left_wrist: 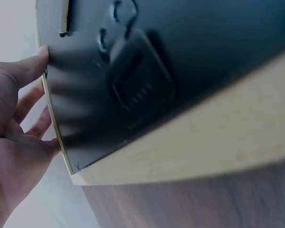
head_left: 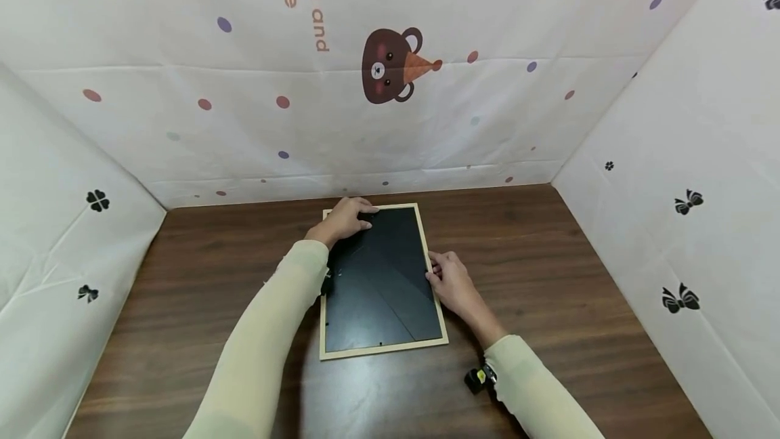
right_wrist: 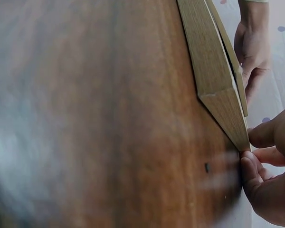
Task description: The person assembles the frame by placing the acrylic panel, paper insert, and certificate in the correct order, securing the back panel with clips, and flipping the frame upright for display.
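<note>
A picture frame (head_left: 382, 351) with a pale wooden border lies back side up on the table, its black backing (head_left: 384, 290) facing me. At its far left corner, my left hand (head_left: 345, 217) grips the far edge. The left wrist view shows that thumb (left_wrist: 35, 64) on the rim, with other fingers beyond the edge. My right hand (head_left: 452, 282) pinches the right side rail, about midway along. In the right wrist view its fingertips (right_wrist: 249, 164) are right at the wooden edge (right_wrist: 209, 61). A raised fitting (left_wrist: 140, 83) stands out from the backing.
Dark brown wooden tabletop (head_left: 530, 256) surrounds the frame. A white printed back sheet (head_left: 518, 120) rises close behind the far edge, with white side sheets left and right. A small dark bit (right_wrist: 206, 167) lies on the wood near my right hand.
</note>
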Available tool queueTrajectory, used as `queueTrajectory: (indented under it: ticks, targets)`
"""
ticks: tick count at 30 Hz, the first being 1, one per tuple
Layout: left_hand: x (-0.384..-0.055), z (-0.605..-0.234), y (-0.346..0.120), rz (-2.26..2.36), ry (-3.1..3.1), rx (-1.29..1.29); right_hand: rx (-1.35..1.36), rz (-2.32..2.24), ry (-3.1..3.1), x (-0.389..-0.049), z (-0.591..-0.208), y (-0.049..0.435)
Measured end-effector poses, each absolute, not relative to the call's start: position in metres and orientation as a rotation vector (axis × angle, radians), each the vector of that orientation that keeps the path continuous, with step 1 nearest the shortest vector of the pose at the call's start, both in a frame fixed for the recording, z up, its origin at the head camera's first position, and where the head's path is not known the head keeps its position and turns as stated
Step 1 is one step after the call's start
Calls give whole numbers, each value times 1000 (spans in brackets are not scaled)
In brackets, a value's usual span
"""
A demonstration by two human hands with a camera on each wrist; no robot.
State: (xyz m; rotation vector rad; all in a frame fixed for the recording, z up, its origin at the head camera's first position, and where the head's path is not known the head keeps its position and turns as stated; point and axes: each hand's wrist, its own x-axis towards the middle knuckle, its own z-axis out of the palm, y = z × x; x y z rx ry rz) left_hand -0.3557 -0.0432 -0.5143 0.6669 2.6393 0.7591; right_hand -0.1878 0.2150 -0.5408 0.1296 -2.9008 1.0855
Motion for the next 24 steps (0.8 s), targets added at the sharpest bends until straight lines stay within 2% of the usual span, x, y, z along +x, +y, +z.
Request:
queueTrajectory:
  ticks: [14,24]
  targets:
    - [-352,-513,-40,645,2635,711,139,1071,-2909,-188,-541,219]
    - [-338,-505,-61,862,2714,632,146,1087,-2921,-189,-539,218]
